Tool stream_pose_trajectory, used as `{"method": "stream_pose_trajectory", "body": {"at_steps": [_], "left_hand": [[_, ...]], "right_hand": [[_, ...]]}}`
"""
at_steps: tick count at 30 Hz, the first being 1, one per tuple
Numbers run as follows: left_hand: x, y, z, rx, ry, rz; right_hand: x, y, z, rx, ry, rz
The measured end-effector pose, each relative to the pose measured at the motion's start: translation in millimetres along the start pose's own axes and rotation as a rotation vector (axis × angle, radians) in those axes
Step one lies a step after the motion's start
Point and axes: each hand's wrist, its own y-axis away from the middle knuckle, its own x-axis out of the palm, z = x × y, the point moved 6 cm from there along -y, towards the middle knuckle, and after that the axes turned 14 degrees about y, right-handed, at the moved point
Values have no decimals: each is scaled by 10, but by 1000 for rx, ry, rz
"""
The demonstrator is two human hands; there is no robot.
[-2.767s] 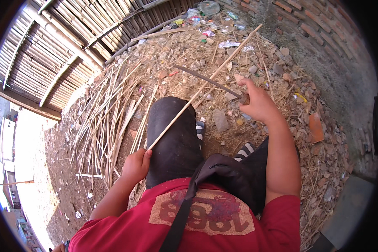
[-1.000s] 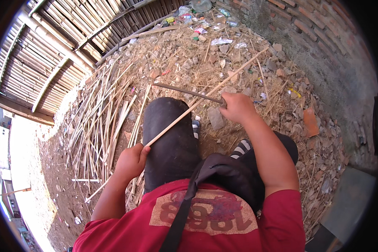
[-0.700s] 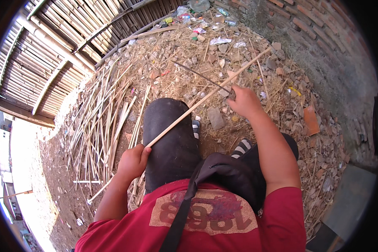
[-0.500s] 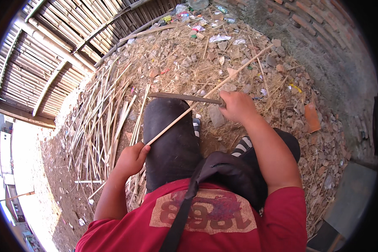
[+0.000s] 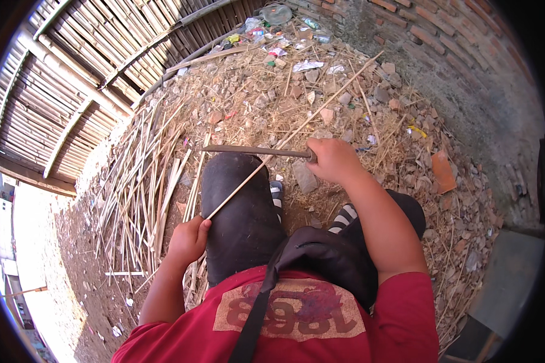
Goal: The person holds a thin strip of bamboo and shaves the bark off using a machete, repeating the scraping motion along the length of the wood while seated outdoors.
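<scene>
My left hand [image 5: 189,239] is closed around the near end of a long, thin bamboo strip [image 5: 318,111], beside my left knee. The strip slants up and to the right across my dark trouser leg and out over the ground. In my right hand [image 5: 334,161] is the handle of a machete [image 5: 255,150] with a long, dark blade. Its blade points left, crossing the strip just above my left knee. It looks to touch the strip there, though I cannot tell how firmly.
Many split bamboo strips [image 5: 140,187] lie heaped on the ground at my left. Rubble, dry shavings and litter cover the ground ahead. A bamboo-slat wall [image 5: 60,91] stands at the upper left, a brick wall [image 5: 448,54] at the right. A grey board [image 5: 507,281] leans at the lower right.
The whole view has shifted slightly. The strip now slants a little more steeply, with its far end turned left. Both hands keep their grips, and the blade crosses the strip at about the same place.
</scene>
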Motion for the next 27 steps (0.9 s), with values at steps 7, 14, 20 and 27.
{"method": "stream_pose_trajectory", "body": {"at_steps": [7,14,20,27], "left_hand": [[5,3,-16,-24,-19,3],[38,8,31,-26,-86,-20],[11,37,-91,-24,-157,-48],[24,53,-120,-39,-188,-83]], "right_hand": [[6,22,49,-27,119,-28],[143,-43,-151,81,-50,-22],[52,-16,-26,29,31,15],[17,-1,9,0,-5,16]]}}
